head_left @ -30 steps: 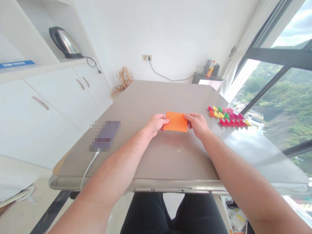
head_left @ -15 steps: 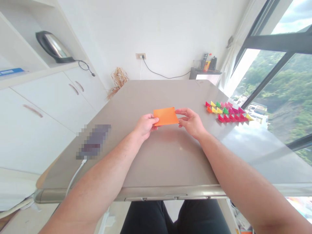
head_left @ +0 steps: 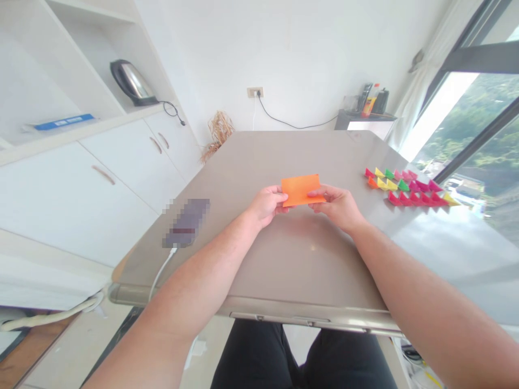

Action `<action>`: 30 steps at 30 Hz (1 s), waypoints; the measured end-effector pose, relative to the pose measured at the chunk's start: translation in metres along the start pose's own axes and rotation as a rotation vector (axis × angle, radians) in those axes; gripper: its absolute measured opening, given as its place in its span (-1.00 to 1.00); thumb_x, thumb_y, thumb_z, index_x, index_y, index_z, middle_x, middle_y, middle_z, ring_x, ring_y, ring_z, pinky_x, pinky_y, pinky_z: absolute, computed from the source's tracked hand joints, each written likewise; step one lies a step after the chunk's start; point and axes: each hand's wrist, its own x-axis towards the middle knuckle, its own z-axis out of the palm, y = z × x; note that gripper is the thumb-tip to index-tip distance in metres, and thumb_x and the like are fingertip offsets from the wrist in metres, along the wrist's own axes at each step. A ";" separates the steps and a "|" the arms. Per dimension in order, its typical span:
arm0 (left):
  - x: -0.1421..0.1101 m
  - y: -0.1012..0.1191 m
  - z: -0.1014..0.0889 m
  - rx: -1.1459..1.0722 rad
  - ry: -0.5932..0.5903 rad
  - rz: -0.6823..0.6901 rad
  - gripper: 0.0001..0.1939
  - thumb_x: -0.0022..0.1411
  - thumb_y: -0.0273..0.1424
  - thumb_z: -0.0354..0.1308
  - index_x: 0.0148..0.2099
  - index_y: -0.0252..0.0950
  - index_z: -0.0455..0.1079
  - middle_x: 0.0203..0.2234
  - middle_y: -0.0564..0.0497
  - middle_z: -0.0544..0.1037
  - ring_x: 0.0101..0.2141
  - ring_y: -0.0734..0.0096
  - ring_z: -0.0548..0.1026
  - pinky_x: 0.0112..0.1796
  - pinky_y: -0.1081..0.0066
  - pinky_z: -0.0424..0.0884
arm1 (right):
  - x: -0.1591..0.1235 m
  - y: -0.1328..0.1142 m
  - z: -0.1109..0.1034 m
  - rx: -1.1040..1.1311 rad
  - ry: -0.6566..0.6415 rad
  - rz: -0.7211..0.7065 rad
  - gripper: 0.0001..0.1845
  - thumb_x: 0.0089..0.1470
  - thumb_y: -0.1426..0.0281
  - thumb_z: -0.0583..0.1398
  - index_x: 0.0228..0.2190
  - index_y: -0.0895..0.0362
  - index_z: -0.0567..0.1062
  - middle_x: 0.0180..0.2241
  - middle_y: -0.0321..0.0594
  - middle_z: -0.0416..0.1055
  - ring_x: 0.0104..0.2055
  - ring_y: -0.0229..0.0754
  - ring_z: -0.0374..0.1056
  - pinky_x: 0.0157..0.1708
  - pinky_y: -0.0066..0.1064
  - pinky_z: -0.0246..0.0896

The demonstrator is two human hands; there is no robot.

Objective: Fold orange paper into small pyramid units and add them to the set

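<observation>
An orange sheet of paper (head_left: 300, 188), roughly rectangular, is held up just above the table between both hands. My left hand (head_left: 268, 204) pinches its left edge, thumb on top and fingers beneath. At the lower right, my right hand (head_left: 338, 205) grips it with the thumb lying over the front face and the other fingers behind, partly hidden. The table (head_left: 279, 265) below is grey-brown and glossy.
Several small folded paper boats (head_left: 417, 200) in red, yellow, green and pink stand in rows at the table's right. A blurred-out dark device (head_left: 188, 221) with a white cable (head_left: 162, 270) lies at the left. An electric kettle (head_left: 133, 84) sits on a shelf.
My right hand has closed on the paper's right side, its thumb now over the face; before, its fingers were only at the edge. The whole view has swung to the left.
</observation>
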 end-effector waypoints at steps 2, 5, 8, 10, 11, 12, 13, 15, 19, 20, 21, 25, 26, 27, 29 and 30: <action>0.000 0.000 0.001 0.014 -0.009 -0.013 -0.85 0.15 -0.56 0.22 -0.19 -0.33 0.51 -0.30 -0.12 0.65 -0.39 0.38 0.60 -0.34 0.40 0.46 | 0.001 0.000 0.000 -0.009 0.008 -0.029 -0.79 -0.12 0.32 0.40 -0.34 0.07 0.65 -0.14 -0.20 0.58 -0.27 -0.20 0.43 -0.24 -0.30 0.40; 0.001 0.000 0.002 -0.004 0.001 -0.018 -0.87 0.19 -0.43 0.28 -0.18 -0.33 0.50 -0.23 -0.18 0.67 -0.36 0.30 0.63 -0.31 0.36 0.50 | 0.003 0.000 0.002 0.011 0.053 -0.048 -0.76 -0.08 0.23 0.39 -0.35 0.09 0.65 -0.28 -0.21 0.58 -0.36 -0.24 0.38 -0.32 -0.33 0.39; 0.001 0.000 0.002 -0.070 -0.037 0.029 -0.61 0.26 -0.09 0.26 -0.10 -0.32 0.50 -0.20 -0.23 0.67 -0.28 0.17 0.66 -0.25 0.27 0.54 | 0.006 0.001 0.002 0.017 0.119 0.004 -0.77 -0.08 0.22 0.38 -0.38 0.12 0.64 -0.37 -0.22 0.58 -0.39 -0.25 0.38 -0.31 -0.33 0.41; 0.000 0.000 0.003 -0.084 -0.113 0.094 -0.47 0.20 0.04 0.29 -0.03 -0.31 0.49 -0.07 -0.25 0.65 -0.16 0.12 0.65 -0.15 0.24 0.54 | 0.006 0.002 0.002 0.039 0.140 0.026 -0.77 -0.07 0.23 0.38 -0.39 0.12 0.63 -0.38 -0.22 0.58 -0.36 -0.23 0.41 -0.29 -0.33 0.42; -0.001 0.000 0.004 -0.073 -0.134 0.128 -0.43 0.14 0.03 0.34 -0.01 -0.31 0.49 -0.02 -0.25 0.63 -0.11 0.11 0.64 -0.10 0.23 0.53 | 0.007 0.003 0.002 0.047 0.147 0.034 -0.78 -0.07 0.23 0.37 -0.39 0.12 0.63 -0.38 -0.22 0.58 -0.36 -0.22 0.42 -0.29 -0.33 0.42; -0.002 -0.001 0.004 -0.051 -0.129 0.159 -0.41 0.09 -0.01 0.41 0.01 -0.31 0.48 0.01 -0.25 0.62 -0.09 0.11 0.64 -0.07 0.22 0.52 | 0.007 0.003 0.002 0.051 0.152 0.039 -0.78 -0.07 0.24 0.37 -0.39 0.13 0.62 -0.39 -0.22 0.57 -0.36 -0.22 0.42 -0.29 -0.34 0.42; -0.002 -0.001 0.005 -0.021 -0.100 0.183 -0.41 0.03 -0.07 0.46 0.01 -0.32 0.48 0.00 -0.24 0.62 -0.10 0.12 0.64 -0.06 0.22 0.52 | 0.007 0.003 0.002 0.049 0.156 0.042 -0.79 -0.07 0.24 0.37 -0.40 0.13 0.62 -0.40 -0.23 0.57 -0.37 -0.23 0.42 -0.30 -0.34 0.42; -0.002 -0.003 0.006 0.040 0.003 0.219 -0.44 -0.03 -0.18 0.51 -0.03 -0.33 0.49 -0.07 -0.21 0.64 -0.17 0.16 0.65 -0.09 0.20 0.52 | 0.006 0.003 0.003 0.046 0.153 0.043 -0.79 -0.07 0.25 0.37 -0.42 0.13 0.61 -0.42 -0.24 0.55 -0.38 -0.24 0.41 -0.31 -0.35 0.41; -0.001 -0.006 0.007 0.116 0.118 0.266 -0.58 0.02 -0.19 0.46 -0.13 -0.32 0.53 -0.14 -0.17 0.66 -0.23 0.19 0.65 -0.13 0.18 0.53 | 0.003 -0.001 0.007 0.060 0.117 0.066 -0.76 -0.10 0.24 0.39 -0.39 0.13 0.62 -0.39 -0.22 0.56 -0.36 -0.23 0.40 -0.32 -0.37 0.39; -0.001 -0.006 0.007 0.123 0.125 0.272 -0.60 0.03 -0.18 0.45 -0.16 -0.32 0.54 -0.14 -0.16 0.66 -0.23 0.19 0.65 -0.13 0.19 0.53 | 0.002 -0.002 0.008 0.064 0.114 0.066 -0.74 -0.10 0.23 0.39 -0.35 0.13 0.63 -0.36 -0.22 0.57 -0.34 -0.22 0.40 -0.31 -0.36 0.40; -0.002 -0.006 0.008 0.126 0.126 0.276 -0.63 0.05 -0.18 0.44 -0.17 -0.31 0.55 -0.15 -0.15 0.66 -0.23 0.20 0.65 -0.13 0.19 0.53 | 0.001 -0.003 0.008 0.067 0.117 0.062 -0.72 -0.09 0.22 0.39 -0.32 0.12 0.64 -0.33 -0.21 0.57 -0.31 -0.22 0.41 -0.28 -0.35 0.40; -0.002 -0.006 0.009 0.138 0.138 0.291 -0.73 0.07 -0.22 0.40 -0.24 -0.29 0.57 -0.17 -0.11 0.66 -0.14 0.17 0.62 -0.12 0.21 0.54 | 0.001 -0.004 0.009 0.094 0.149 0.030 -0.73 -0.04 0.21 0.37 -0.31 0.11 0.63 -0.29 -0.22 0.58 -0.26 -0.20 0.44 -0.20 -0.32 0.43; -0.002 -0.006 0.009 0.139 0.147 0.297 -0.75 0.07 -0.24 0.40 -0.26 -0.29 0.57 -0.19 -0.10 0.66 -0.13 0.17 0.61 -0.13 0.22 0.55 | 0.001 -0.004 0.009 0.103 0.157 0.026 -0.75 -0.04 0.21 0.36 -0.34 0.11 0.62 -0.30 -0.22 0.57 -0.27 -0.20 0.44 -0.21 -0.32 0.43; -0.002 -0.006 0.010 0.136 0.157 0.302 -0.76 0.06 -0.24 0.41 -0.29 -0.29 0.57 -0.21 -0.10 0.66 -0.12 0.17 0.60 -0.14 0.22 0.55 | 0.002 -0.003 0.009 0.109 0.164 0.023 -0.77 -0.04 0.22 0.36 -0.38 0.11 0.61 -0.32 -0.23 0.56 -0.28 -0.20 0.44 -0.22 -0.32 0.44; -0.001 -0.007 0.010 0.121 0.173 0.314 -0.76 0.03 -0.24 0.42 -0.32 -0.29 0.56 -0.25 -0.08 0.65 -0.15 0.18 0.60 -0.16 0.23 0.55 | 0.003 -0.001 0.009 0.105 0.182 0.025 -0.80 -0.05 0.23 0.36 -0.45 0.11 0.57 -0.37 -0.25 0.54 -0.32 -0.21 0.43 -0.24 -0.32 0.43; -0.001 -0.007 0.010 0.111 0.176 0.320 -0.76 0.01 -0.24 0.43 -0.33 -0.29 0.56 -0.27 -0.08 0.65 -0.17 0.20 0.60 -0.17 0.24 0.55 | 0.003 0.000 0.009 0.097 0.192 0.032 -0.80 -0.05 0.24 0.36 -0.48 0.11 0.56 -0.39 -0.26 0.53 -0.34 -0.22 0.44 -0.25 -0.32 0.43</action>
